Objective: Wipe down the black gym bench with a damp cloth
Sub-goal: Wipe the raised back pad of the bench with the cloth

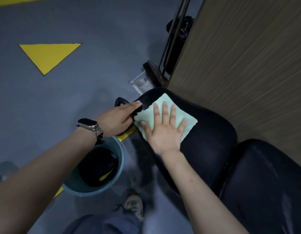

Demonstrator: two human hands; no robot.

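A: So, where is the cloth (170,114) now?

B: Flat on the bench (210,129), at the narrow end of the front pad, the end farthest from the person. It is pale green and spread out, one edge reaching the pad's left rim.

A: And the hands?

B: The right hand (165,130) lies on the cloth, fingers straight and splayed, palm pressing down. Nothing is gripped; I judge the flat palm is meant to spread pressure so the whole cloth drags across the vinyl. The left hand (119,118) curls round the pad's left edge just beside the cloth, likely to steady the bench against the push. A watch (89,126) sits on that wrist.

A: Any sign of wiping?

B: A faint wet streak shows on the pad beside the cloth. The second pad (267,183), nearer the person, looks untouched, though glare makes that hard to tell.

A: What lies round the bench?

B: A blue bucket (120,159) on the floor left of it, below the left wrist, handy for rinsing. A wooden panel (247,56) runs along the bench's right side, and a yellow triangle (48,54) is painted on the floor well left.
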